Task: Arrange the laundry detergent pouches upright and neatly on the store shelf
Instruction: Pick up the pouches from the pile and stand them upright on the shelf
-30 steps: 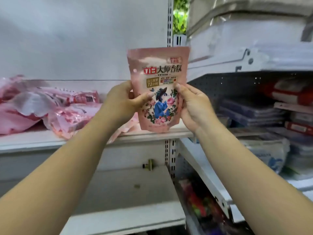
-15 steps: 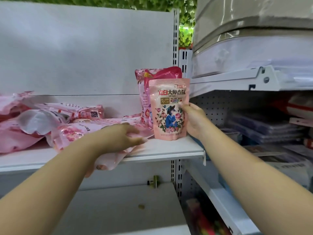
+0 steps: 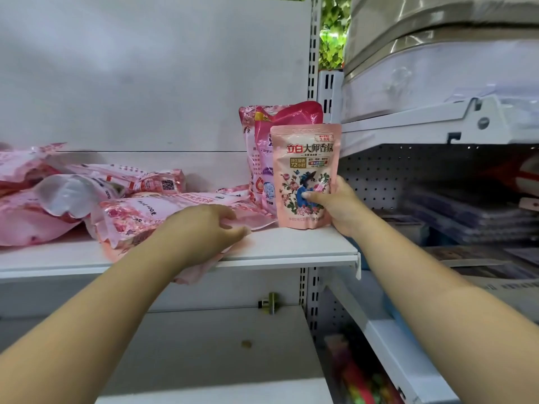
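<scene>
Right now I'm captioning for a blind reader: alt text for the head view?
The right hand holds a pink detergent pouch upright on a white shelf; the left hand rests on a flat pouch among others lying down.

We read "立白 大师香氛", "72小时" and a "3.8元" tag on the upright pouch (image 3: 304, 170) in our right hand (image 3: 339, 207).
</scene>
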